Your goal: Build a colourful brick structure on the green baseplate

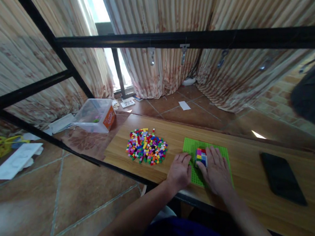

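A green studded baseplate (pixel 194 144) lies on the wooden table, bearing a small multicoloured block of toy bricks (pixel 201 156). At the plate's left edge is my left hand (pixel 179 170), its fingers curled together; whatever is between them, if anything, is hidden. My right hand (pixel 216 168) lies over the right part of the brick block with fingers stretched out flat, the thumb along the block's near side. It covers part of the block and the plate. Left of the plate spreads a pile of loose toy bricks (pixel 147 147) in many colours.
A black phone (pixel 282 178) lies on the table (pixel 240 154) to the right. On the floor beyond the table's left end stands a clear plastic box (pixel 93 116) with an orange label. A black metal frame (pixel 167 38) crosses ahead, with curtains (pixel 143 16) behind it.
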{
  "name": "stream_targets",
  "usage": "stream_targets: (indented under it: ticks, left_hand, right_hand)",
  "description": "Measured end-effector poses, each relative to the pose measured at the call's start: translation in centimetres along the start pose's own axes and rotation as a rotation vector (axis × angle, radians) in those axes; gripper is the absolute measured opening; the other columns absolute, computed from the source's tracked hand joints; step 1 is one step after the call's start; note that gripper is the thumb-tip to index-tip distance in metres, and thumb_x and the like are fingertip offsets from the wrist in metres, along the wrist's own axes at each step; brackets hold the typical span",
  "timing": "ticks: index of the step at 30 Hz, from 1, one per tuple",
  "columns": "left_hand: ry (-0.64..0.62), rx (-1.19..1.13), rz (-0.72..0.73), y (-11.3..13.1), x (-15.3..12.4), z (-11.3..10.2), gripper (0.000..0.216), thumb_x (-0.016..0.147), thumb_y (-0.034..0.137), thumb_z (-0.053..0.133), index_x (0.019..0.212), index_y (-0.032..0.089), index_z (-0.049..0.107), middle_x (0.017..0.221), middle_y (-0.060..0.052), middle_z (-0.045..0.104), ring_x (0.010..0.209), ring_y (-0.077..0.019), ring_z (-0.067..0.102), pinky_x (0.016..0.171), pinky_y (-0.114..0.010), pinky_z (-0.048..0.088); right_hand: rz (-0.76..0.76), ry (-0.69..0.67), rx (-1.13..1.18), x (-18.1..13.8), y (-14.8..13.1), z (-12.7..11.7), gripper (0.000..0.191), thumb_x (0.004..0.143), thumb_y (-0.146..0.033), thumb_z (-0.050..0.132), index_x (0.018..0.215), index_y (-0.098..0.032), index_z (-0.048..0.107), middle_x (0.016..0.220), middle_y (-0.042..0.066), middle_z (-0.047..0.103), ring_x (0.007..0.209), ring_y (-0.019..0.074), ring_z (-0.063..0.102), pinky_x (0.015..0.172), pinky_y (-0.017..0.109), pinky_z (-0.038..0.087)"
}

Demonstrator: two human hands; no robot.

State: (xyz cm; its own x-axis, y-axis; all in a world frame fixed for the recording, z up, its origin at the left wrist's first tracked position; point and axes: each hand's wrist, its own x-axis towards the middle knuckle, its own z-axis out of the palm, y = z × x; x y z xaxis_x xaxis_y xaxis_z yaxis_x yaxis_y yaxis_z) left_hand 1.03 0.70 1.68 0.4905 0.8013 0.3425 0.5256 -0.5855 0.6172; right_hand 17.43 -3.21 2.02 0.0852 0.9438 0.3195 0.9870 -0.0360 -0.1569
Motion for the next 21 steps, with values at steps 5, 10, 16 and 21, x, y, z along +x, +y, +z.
stream_targets:
  ticks: [5, 10, 16, 21]
  left_hand:
    - [0.008, -0.019, -0.003, 0.5, -0.1, -0.6, 0.037, 0.086, 0.016, 0.051, 0.123, 0.013, 0.055, 0.127, -0.014, 0.058, 0.12, -0.0262, 0.051, 0.107, -0.044, 0.044]
    - [0.078, 0.024, -0.016, 0.2, -1.2, -3.3, 0.038, 0.087, 0.016, 0.051, 0.125, 0.017, 0.054, 0.128, -0.011, 0.059, 0.12, -0.0251, 0.052, 0.105, -0.044, 0.045]
    - [0.266, 0.182, -0.15, -4.2, -4.0, -9.0, 0.032, 0.088, 0.016, 0.051, 0.12, 0.017, 0.058, 0.117, -0.011, 0.065, 0.111, -0.025, 0.057, 0.099, -0.045, 0.048]
    - [0.375, 0.303, -0.327, -7.4, -6.1, -12.5, 0.025, 0.087, 0.015, 0.054, 0.11, 0.019, 0.063, 0.109, -0.009, 0.066, 0.105, -0.025, 0.059, 0.095, -0.043, 0.05]
  right_hand:
    - [-0.007, 0.021, 0.015, -0.1, 0.3, 0.3, 0.071, 0.096, -0.055, 0.026, 0.148, -0.008, 0.03, 0.152, 0.02, 0.036, 0.143, 0.0338, 0.026, 0.112, 0.058, 0.026]
    - [-0.019, 0.051, 0.137, 0.2, 0.7, 0.0, 0.071, 0.095, -0.057, 0.031, 0.148, -0.011, 0.031, 0.15, 0.021, 0.037, 0.141, 0.0346, 0.029, 0.11, 0.059, 0.03]
    - [0.127, 0.293, 0.321, -0.8, 2.8, -1.6, 0.067, 0.093, -0.055, 0.036, 0.141, -0.008, 0.043, 0.141, 0.024, 0.045, 0.133, 0.0338, 0.042, 0.107, 0.054, 0.038]
    - [0.234, 0.273, 0.316, -3.8, 5.1, -1.0, 0.066, 0.092, -0.057, 0.035, 0.13, -0.007, 0.054, 0.129, 0.023, 0.055, 0.125, 0.0365, 0.049, 0.104, 0.057, 0.039]
